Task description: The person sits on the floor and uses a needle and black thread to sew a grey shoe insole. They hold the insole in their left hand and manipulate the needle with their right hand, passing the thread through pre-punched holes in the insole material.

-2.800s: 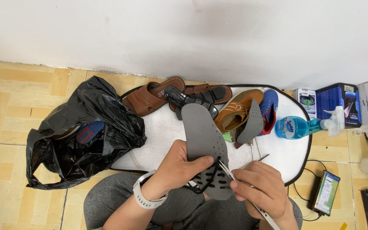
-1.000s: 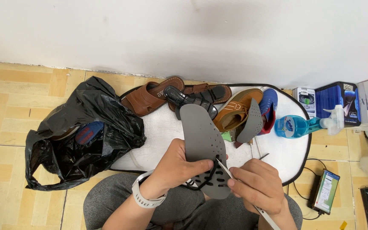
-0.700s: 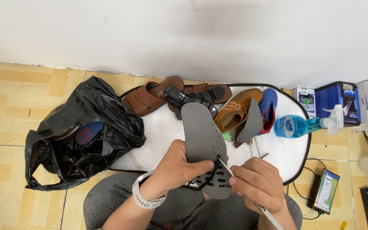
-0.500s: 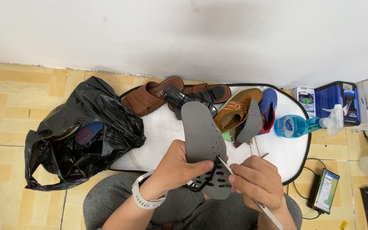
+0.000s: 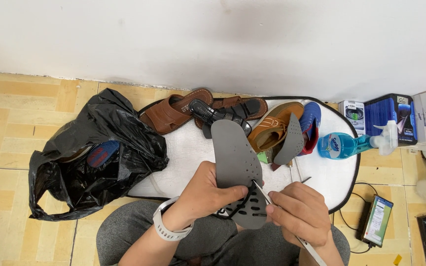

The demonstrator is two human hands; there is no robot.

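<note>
Grey insole (image 5: 234,162) held up over the lap, just before the white mat (image 5: 331,177). Left hand (image 5: 208,189) closed around its middle, thumb pressing on top. Right hand (image 5: 299,216) pinching a thin metal tool (image 5: 262,193), tip touching the perforated heel part. Probably working on the edge; next move needs steady, gentle pressure. Counted: two brown sandals (image 5: 171,114), one tan shoe (image 5: 272,125), one second insole (image 5: 291,143), one spray bottle (image 5: 351,144), one black bag (image 5: 94,157).

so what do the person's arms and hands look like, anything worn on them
Both arms are bare, with no sleeves showing and no gloves. The left hand has a pale grey, perforated strap like a watch band round the wrist; its face is not in view. The right hand wears nothing that shows: no ring, band or glove. Below the arms, grey trousers cover the legs.
</note>
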